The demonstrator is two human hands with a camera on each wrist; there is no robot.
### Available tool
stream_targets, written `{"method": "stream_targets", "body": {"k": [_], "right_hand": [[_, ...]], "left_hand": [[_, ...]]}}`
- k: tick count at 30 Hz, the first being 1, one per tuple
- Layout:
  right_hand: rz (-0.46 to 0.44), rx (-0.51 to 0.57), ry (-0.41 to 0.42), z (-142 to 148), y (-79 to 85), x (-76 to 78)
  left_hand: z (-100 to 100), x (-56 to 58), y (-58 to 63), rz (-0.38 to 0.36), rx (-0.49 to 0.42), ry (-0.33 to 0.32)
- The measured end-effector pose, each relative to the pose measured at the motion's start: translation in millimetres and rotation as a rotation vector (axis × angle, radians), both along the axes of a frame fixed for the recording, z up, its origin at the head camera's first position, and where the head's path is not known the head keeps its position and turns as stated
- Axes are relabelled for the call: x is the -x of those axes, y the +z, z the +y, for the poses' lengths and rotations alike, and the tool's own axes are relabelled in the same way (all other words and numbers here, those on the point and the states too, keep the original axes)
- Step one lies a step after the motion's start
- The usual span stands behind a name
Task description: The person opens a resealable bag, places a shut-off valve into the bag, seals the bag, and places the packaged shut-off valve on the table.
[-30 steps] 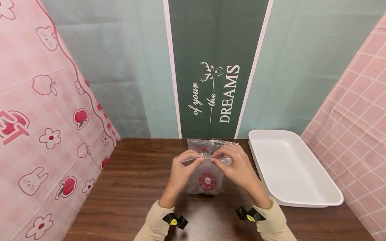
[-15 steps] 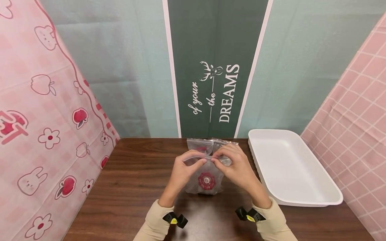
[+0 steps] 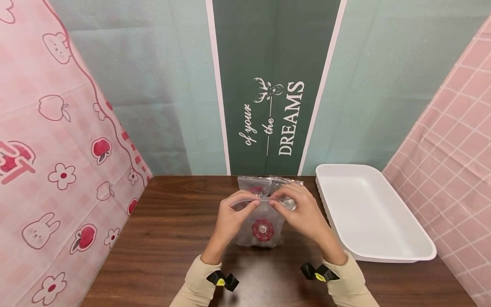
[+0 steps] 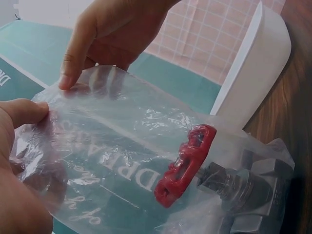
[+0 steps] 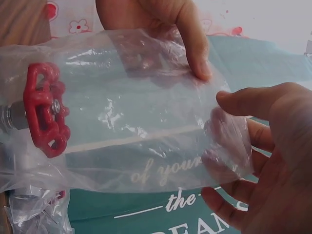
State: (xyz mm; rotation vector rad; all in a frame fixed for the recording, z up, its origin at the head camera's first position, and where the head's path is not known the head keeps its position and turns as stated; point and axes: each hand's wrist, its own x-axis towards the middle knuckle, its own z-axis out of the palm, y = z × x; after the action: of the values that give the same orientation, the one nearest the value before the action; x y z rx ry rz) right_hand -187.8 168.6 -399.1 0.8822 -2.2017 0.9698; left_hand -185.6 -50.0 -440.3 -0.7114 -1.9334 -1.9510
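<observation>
Upright on the wooden table stands a clear zip bag (image 3: 245, 232) with a metal valve (image 4: 243, 190) inside. The valve's red handwheel (image 5: 45, 109) shows through the plastic. My left hand (image 3: 232, 215) pinches the bag's top edge between thumb and fingers, left of its middle. A short way to the right, my right hand (image 3: 303, 211) pinches the same edge, the two thumbs close together. Both wrist views show the plastic held up above the valve, with fingers behind it and thumbs in front.
Just behind the held bag stand another zip bag (image 3: 253, 184) with a red part in it and a crinkled clear bag (image 3: 285, 181). A white tray (image 3: 372, 213) lies to the right on the table (image 3: 172, 230). Cloth curtains (image 3: 172, 85) border the table's back and sides.
The left thumb and fingers slid right along the bag's edge toward the right hand, then back left. The right hand stays nearly in place, and the bag stays upright.
</observation>
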Motion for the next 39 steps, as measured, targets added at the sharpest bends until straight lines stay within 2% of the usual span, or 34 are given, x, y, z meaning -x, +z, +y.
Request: {"method": "stream_targets", "body": {"k": [7,16,21,28,32,39], "right_hand": [[-0.028,0.025,0.011,1.8,0.0,-1.4],[0.049,0.017,-0.013,-0.1,-0.1,-2.4],[0.01,0.019,-0.018,0.5,-0.6,-1.1],[-0.097,0.055,-0.016,6.1,-1.6,-0.5],[-0.089,0.079,0.014,6.8,-2.0,-0.3],[-0.051,0.103,0.016,5.9,-4.0,0.7]], "left_hand": [[-0.2,-0.6,0.2,-0.003,0.0,-0.008],[-0.5,0.6,-1.5,0.049,-0.013,-0.003],[-1.3,1.6,-2.4,0.058,-0.01,0.008],[-2.3,2.6,-2.8,0.067,-0.028,0.021],[-2.7,3.2,-3.9,0.069,-0.035,0.023],[-3.1,2.4,-3.7,0.065,-0.033,0.02]]}}
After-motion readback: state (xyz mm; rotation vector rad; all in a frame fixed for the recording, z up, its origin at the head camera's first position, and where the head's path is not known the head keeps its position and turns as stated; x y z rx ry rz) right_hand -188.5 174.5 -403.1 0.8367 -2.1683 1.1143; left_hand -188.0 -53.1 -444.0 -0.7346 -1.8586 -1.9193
